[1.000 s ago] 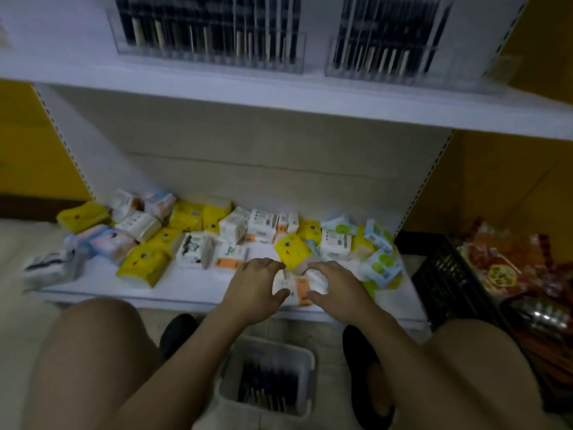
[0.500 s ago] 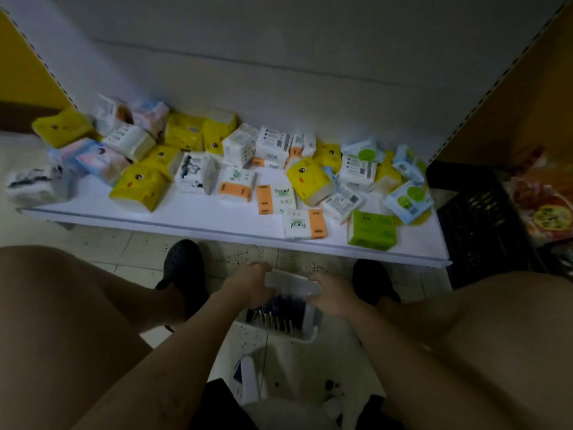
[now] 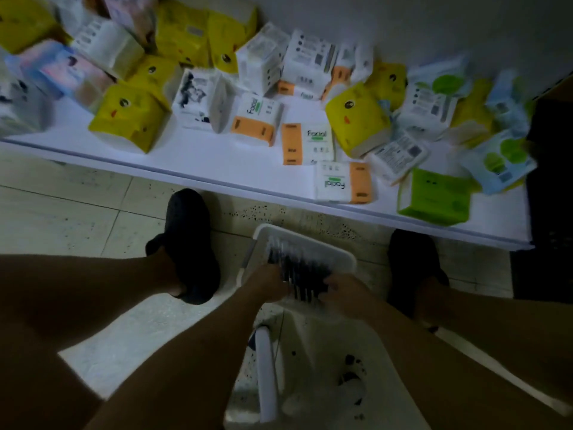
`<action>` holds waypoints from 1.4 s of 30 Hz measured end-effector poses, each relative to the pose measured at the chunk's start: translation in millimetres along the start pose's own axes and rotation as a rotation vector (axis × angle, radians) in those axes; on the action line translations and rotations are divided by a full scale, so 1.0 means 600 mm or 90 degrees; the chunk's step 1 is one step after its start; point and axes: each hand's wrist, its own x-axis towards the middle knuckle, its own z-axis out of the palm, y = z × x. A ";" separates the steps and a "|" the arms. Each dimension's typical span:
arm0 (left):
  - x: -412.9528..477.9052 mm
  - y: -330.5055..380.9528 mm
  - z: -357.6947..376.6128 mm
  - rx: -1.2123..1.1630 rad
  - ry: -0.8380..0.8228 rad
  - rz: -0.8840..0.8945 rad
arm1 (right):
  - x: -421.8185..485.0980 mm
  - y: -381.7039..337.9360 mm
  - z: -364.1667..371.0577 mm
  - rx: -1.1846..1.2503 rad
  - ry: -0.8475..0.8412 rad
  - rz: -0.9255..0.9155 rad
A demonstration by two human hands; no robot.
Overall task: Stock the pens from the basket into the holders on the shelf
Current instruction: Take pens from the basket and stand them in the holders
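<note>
Down from the rim, both hands now reach inside the basket (image 3: pixel 313 240): left hand (image 3: pixel 267 282) and right hand (image 3: pixel 341 290) curl their fingers onto the dark pens (image 3: pixel 296 270) from either side, equally near. The bundle lies in the basket on the floor between the feet, long axis pointing away toward the shelf (image 3: pixel 217 162). No holders are in view; the lift likely goes upward.

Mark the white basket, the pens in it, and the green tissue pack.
white basket (image 3: pixel 325 248): head view, far rim.
pens (image 3: pixel 297 271): head view, middle of the dark bundle.
green tissue pack (image 3: pixel 434 197): head view, top face.
</note>
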 end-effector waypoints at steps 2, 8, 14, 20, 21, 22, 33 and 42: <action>0.029 -0.010 0.007 -0.019 -0.027 -0.026 | 0.010 0.006 0.017 0.030 -0.027 0.015; 0.092 -0.037 0.030 -0.110 -0.045 -0.061 | 0.034 0.020 0.018 0.091 -0.063 0.018; 0.112 -0.063 0.048 -0.160 -0.048 -0.099 | 0.061 0.003 0.035 -0.017 -0.040 -0.004; 0.109 -0.073 0.033 -0.148 -0.018 -0.073 | 0.076 -0.006 0.022 0.104 -0.017 0.062; 0.102 -0.074 0.028 -0.144 0.000 -0.077 | 0.076 -0.006 0.022 0.111 -0.010 0.066; 0.095 -0.075 0.026 -0.149 0.024 -0.080 | 0.076 -0.007 0.020 0.109 -0.002 0.074; 0.019 -0.056 0.013 -0.234 0.146 -0.063 | 0.120 0.003 0.046 0.001 -0.035 0.131; -0.049 -0.023 -0.039 -0.403 0.025 -0.055 | 0.149 0.000 0.060 0.011 -0.057 0.179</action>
